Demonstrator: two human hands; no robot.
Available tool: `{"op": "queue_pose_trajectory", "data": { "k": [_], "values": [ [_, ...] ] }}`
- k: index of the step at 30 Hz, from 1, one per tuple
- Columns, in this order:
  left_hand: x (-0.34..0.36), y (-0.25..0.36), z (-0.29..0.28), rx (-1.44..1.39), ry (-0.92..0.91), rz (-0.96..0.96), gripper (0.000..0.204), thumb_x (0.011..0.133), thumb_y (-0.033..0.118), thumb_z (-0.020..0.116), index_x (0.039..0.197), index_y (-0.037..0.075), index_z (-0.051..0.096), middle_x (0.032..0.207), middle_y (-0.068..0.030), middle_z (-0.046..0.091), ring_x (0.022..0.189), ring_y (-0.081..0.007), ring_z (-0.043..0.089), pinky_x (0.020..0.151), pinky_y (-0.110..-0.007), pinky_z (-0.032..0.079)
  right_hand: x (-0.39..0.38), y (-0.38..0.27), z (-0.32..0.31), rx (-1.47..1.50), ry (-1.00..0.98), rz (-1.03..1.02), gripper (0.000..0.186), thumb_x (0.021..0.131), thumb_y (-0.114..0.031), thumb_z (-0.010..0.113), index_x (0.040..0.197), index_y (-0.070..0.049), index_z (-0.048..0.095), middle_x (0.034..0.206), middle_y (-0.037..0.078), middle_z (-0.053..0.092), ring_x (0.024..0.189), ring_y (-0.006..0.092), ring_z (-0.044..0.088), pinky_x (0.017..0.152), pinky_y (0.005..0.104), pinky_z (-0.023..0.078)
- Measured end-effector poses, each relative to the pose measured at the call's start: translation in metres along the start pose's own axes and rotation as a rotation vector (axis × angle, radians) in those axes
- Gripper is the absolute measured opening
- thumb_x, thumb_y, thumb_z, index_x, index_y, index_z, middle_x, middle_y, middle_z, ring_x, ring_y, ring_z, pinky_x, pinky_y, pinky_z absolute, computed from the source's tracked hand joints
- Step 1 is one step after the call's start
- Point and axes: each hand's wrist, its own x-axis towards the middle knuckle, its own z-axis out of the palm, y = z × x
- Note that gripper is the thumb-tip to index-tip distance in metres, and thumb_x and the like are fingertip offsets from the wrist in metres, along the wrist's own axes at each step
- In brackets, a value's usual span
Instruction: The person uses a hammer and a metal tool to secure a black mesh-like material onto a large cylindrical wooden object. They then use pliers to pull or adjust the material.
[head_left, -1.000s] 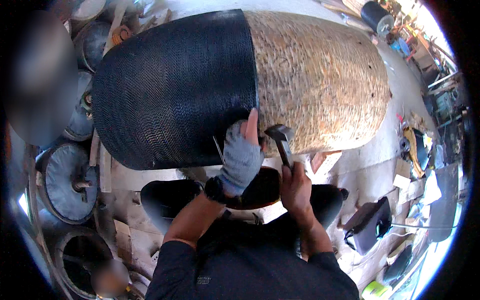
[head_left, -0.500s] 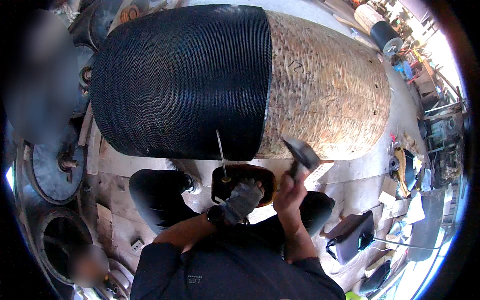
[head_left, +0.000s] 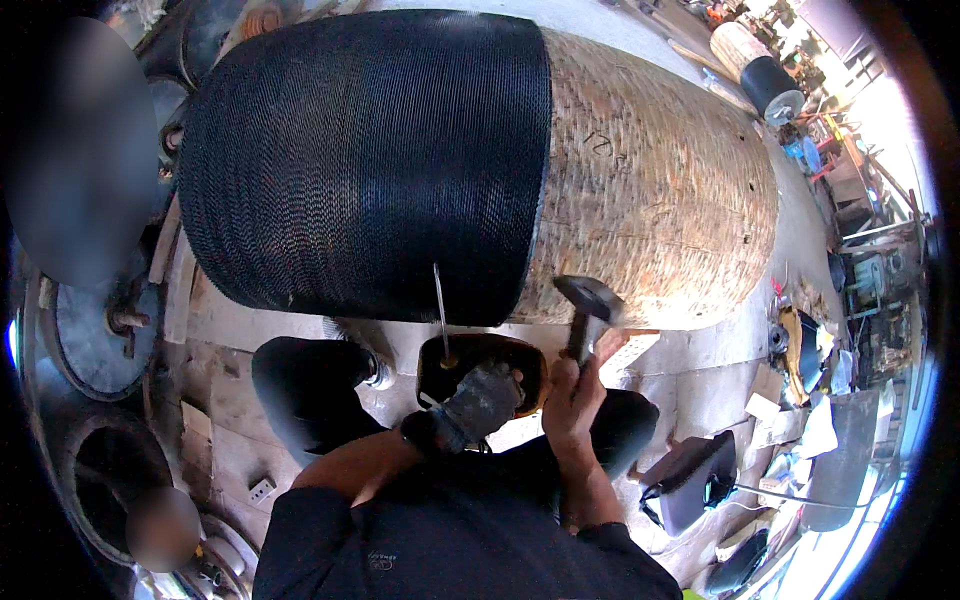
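A large drum (head_left: 655, 190) lies across the view, its surface mottled tan and wood-like. Its left part is covered in finely ridged black material (head_left: 370, 170). My right hand (head_left: 573, 400) grips a hammer (head_left: 588, 300), raised before the drum's lower edge, head up. My left hand (head_left: 485, 400), in a grey glove, reaches into an open dark container (head_left: 543, 365) between my knees. Its fingers are curled; what they hold, if anything, is hidden. From the container a thin metal rod with a yellowish lower end (head_left: 441, 305) leans up toward the black covering.
Large round wheel-like parts (head_left: 105, 320) stand along the left. On the right are a dark boxy bag-like object (head_left: 690, 480), a cable and scattered clutter. A smaller, partly black roller (head_left: 770, 85) lies at the far right. Blurred patches hide parts of the left side.
The hammer, smeared by motion before, now shows more sharply, its head slightly left and turned. My left hand stays at the container. The whole view has shifted a little.
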Motion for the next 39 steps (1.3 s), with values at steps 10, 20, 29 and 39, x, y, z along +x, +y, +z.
{"op": "queue_pose_trajectory", "data": {
  "k": [10, 20, 29, 39],
  "values": [
    [0.009, -0.007, -0.017, -0.130, 0.308, 0.051, 0.024, 0.091, 0.018, 0.054, 0.107, 0.005, 0.066, 0.081, -0.0101, 0.066, 0.068, -0.0237, 0.063, 0.057, -0.040, 0.049, 0.004, -0.001, -0.004, -0.085, -0.059, -0.058, 0.014, 0.097, -0.009, 0.047, 0.100, 0.003, 0.054, 0.069, 0.015, 0.058, 0.057, 0.0329, 0.054, 0.056, 0.0396, 0.047],
    [0.118, -0.116, -0.133, -0.014, 0.774, 0.020, 0.038, 0.078, 0.002, 0.065, 0.115, 0.007, 0.061, 0.108, -0.0142, 0.061, 0.092, -0.0359, 0.062, 0.075, -0.046, 0.052, 0.017, -0.001, -0.005, -0.204, -0.140, -0.002, 0.016, 0.098, -0.015, 0.055, 0.098, -0.001, 0.048, 0.075, 0.026, 0.060, 0.067, 0.0478, 0.060, 0.056, 0.0437, 0.047],
    [0.149, -0.165, -0.153, 0.214, 0.755, 0.053, 0.040, 0.078, 0.008, 0.070, 0.117, 0.010, 0.063, 0.115, -0.0120, 0.057, 0.098, -0.0337, 0.060, 0.079, -0.046, 0.053, 0.027, 0.024, 0.003, -0.022, -0.131, 0.121, 0.016, 0.101, -0.018, 0.052, 0.093, -0.004, 0.049, 0.068, 0.005, 0.052, 0.057, 0.0186, 0.052, 0.054, 0.0344, 0.046],
    [0.152, -0.163, -0.152, 0.183, 0.757, 0.043, 0.040, 0.080, 0.007, 0.068, 0.119, 0.010, 0.059, 0.114, -0.0120, 0.057, 0.101, -0.0328, 0.060, 0.084, -0.046, 0.052, 0.025, 0.021, 0.008, 0.414, -0.185, 0.348, 0.038, 0.106, -0.042, 0.042, 0.087, -0.010, 0.049, 0.063, -0.002, 0.047, 0.048, 0.0077, 0.044, 0.043, 0.0240, 0.036]
  ]
}}
